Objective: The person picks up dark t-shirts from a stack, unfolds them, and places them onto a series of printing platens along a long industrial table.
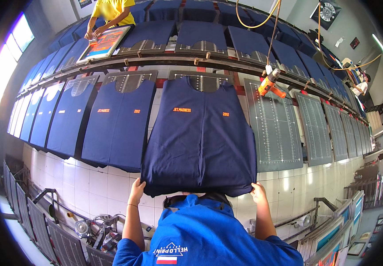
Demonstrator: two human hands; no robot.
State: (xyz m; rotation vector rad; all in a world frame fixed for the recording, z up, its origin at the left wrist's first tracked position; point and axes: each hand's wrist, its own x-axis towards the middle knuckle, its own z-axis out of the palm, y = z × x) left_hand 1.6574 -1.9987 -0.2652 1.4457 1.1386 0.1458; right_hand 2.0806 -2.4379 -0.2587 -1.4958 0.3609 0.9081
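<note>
Glaring left window (8, 64), strong fisheye distortion

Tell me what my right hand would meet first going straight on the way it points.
Most likely the navy shirt: your right hand pinches its lower right corner and points forward along its right side. Depth is hard to judge from this one view.

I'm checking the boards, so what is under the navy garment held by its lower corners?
Under the navy garment, a grey board with white markings shows at the neckline. The garment covers whatever lies lower down, so that cannot be seen.
</note>
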